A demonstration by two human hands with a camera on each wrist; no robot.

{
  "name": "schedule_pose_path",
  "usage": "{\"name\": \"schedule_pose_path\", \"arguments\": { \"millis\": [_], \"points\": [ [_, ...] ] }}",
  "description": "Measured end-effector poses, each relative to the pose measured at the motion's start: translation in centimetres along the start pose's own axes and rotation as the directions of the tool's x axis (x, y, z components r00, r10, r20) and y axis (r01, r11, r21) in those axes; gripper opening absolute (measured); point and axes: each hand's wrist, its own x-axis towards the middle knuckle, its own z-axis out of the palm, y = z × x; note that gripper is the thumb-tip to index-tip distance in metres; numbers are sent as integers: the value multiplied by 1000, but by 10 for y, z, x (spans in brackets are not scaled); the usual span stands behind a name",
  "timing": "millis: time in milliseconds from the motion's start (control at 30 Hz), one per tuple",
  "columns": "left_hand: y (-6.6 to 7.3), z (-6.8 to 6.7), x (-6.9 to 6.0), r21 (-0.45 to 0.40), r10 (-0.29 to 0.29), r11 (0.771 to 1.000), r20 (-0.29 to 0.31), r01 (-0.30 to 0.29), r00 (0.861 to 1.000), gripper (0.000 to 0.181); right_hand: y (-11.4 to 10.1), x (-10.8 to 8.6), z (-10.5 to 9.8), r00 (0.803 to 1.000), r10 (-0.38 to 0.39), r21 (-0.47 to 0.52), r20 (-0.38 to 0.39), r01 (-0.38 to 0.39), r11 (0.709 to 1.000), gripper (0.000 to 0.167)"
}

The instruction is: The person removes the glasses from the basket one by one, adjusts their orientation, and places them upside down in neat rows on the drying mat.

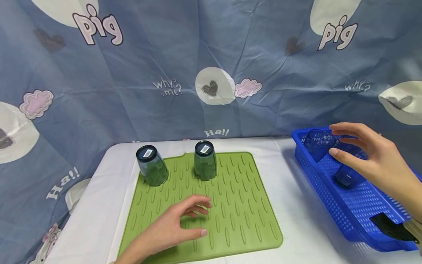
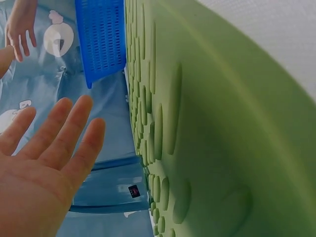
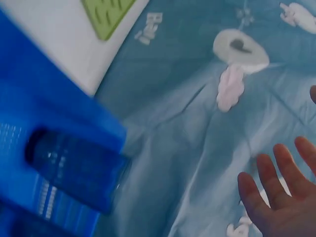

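In the head view, two dark glasses stand upside down on the green mat [image 1: 230, 205]: one at its back left corner [image 1: 152, 167], the other glass [image 1: 206, 161] near the middle of its back edge. My left hand [image 1: 168, 227] hovers over the mat's front, fingers relaxed, holding nothing; the left wrist view shows its palm [image 2: 39, 182] and spread fingers. Above the blue basket [image 1: 329, 209] is my right hand [image 1: 376, 154], fingers apart and empty. Inside the basket, one glass [image 1: 318, 145] leans at the back left, and another glass [image 1: 347, 176] lies partly below the hand.
A white cloth [image 1: 290, 220] covers the table under the mat and basket. Behind it hangs a blue printed curtain [image 1: 148, 110]. In the right wrist view, a glass [image 3: 74, 163] lies in the blurred basket. A black strap [image 1: 392, 227] is at the right wrist.
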Motion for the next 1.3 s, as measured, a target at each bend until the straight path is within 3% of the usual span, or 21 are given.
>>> {"name": "schedule_pose_path", "arguments": {
  "millis": [233, 400, 700, 900, 1067, 1300],
  "points": [
    [-1, 1, 0, -5, 6, 1000, 4, -6, 1000, 58, 33, 9, -3, 994, 107, -150, -38, -111, 982, 59],
    [-2, 0, 0, 2, -8, 1000, 4, 8, 1000, 58, 60, 12, -6, 983, 179, -195, -32, -182, 964, 62],
    [-3, -3, 0, 16, -23, 1000, 2, 23, 1000, 61, 99, 14, -12, 969, 246, -259, -1, -238, 936, 63],
    [-5, -5, -1, 11, -29, 1000, 54, 28, 998, 62, 119, 9, -18, 943, 325, -336, 77, -282, 899, 73],
    [-6, -7, -1, -21, -69, 997, 116, 72, 991, 60, 135, 2, -23, 920, 377, -382, 105, -312, 870, 78],
    [-7, -8, -1, 2, -97, 995, 143, 98, 985, 61, 146, -9, -31, 894, 428, -362, 133, -358, 861, 84]
  ]
}}
